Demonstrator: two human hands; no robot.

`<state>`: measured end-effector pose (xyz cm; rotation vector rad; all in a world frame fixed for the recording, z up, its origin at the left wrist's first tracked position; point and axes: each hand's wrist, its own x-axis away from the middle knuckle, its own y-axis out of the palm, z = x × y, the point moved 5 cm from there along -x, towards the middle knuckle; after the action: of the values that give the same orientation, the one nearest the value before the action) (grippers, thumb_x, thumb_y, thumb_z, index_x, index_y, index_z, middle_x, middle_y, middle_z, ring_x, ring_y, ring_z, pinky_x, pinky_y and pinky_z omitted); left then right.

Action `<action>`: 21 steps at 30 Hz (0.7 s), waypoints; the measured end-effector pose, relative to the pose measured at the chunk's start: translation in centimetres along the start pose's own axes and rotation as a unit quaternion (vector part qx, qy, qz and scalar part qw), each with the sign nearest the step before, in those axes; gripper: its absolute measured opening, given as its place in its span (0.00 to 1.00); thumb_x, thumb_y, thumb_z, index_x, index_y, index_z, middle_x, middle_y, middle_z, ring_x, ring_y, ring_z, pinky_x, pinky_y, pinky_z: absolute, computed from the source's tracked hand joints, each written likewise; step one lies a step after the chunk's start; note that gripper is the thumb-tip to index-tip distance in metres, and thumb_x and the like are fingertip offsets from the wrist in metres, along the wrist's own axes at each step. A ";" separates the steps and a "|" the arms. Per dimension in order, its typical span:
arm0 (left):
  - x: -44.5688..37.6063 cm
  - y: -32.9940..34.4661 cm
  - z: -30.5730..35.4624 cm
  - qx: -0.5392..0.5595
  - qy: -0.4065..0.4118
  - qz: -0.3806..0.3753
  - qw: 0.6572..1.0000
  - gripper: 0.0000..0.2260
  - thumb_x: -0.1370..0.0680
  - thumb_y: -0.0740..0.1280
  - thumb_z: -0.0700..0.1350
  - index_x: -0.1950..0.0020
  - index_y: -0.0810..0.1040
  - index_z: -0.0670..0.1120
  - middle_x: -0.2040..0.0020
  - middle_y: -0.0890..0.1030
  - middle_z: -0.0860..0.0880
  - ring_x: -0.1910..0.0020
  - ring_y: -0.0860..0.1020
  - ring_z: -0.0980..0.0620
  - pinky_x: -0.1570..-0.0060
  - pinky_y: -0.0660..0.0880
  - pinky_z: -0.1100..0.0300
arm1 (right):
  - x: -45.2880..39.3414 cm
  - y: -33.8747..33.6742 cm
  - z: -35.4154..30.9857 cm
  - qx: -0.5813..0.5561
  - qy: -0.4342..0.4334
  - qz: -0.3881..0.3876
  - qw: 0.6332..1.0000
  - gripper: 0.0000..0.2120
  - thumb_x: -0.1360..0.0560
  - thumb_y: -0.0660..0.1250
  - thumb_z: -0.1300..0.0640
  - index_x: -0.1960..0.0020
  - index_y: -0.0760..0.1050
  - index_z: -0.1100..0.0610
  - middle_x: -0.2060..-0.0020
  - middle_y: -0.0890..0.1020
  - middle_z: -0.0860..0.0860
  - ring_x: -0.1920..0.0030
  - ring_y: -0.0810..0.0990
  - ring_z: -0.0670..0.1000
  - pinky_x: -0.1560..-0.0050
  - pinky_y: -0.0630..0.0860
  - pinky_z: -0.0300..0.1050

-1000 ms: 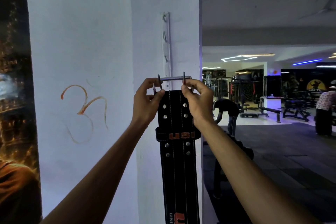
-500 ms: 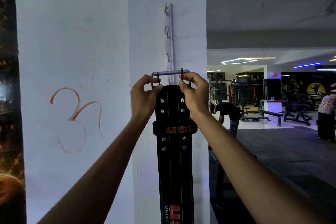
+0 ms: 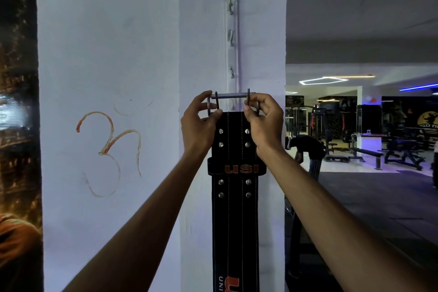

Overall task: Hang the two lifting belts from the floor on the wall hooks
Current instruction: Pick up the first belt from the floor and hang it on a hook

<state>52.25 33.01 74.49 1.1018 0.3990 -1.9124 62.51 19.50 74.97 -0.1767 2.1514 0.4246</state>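
Holding the belt [image 3: 234,197] by its buckle [image 3: 233,97], the left hand [image 3: 199,123] and right hand [image 3: 264,118] have their fingers pinched on the frame's two sides. It has risen against the pillar [image 3: 201,54], nearing the hook rail [image 3: 231,50] but not yet hooked.

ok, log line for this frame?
phase: hanging belt | left hand: gripping buckle | right hand: gripping buckle | lifting belt: at hook rail

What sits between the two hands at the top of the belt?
In the head view, the belt's metal buckle bar spans between the left hand and right hand, in front of the white hook rail.
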 end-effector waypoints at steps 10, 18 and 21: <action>-0.2 0.4 -2.1 0.016 -0.087 -0.006 0.996 0.21 0.24 0.73 0.41 0.33 0.75 0.52 0.52 0.85 0.49 0.60 0.83 0.57 0.57 0.79 0.61 | 0.1 -0.1 1.9 0.009 0.060 0.013 0.998 0.19 0.26 0.71 0.64 0.41 0.68 0.50 0.59 0.84 0.51 0.61 0.82 0.49 0.58 0.78 0.44; 0.7 0.0 -3.0 0.005 -0.118 -0.012 0.993 0.16 0.27 0.74 0.50 0.40 0.81 0.51 0.52 0.86 0.50 0.56 0.87 0.47 0.47 0.83 0.41 | -0.3 -1.1 2.3 0.044 0.047 0.009 0.998 0.14 0.26 0.74 0.54 0.42 0.79 0.56 0.60 0.85 0.50 0.56 0.85 0.49 0.52 0.81 0.45; 1.3 -0.4 -3.5 -0.002 -0.122 -0.010 0.992 0.18 0.30 0.74 0.59 0.44 0.82 0.52 0.51 0.86 0.52 0.53 0.87 0.48 0.46 0.83 0.40 | 0.3 -0.9 2.0 0.078 0.023 0.008 0.997 0.16 0.24 0.73 0.55 0.38 0.78 0.56 0.51 0.84 0.51 0.54 0.83 0.48 0.57 0.77 0.31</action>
<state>53.50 34.70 71.41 0.8502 0.2778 -2.0334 64.17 19.36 73.48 -0.0813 2.2210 0.2630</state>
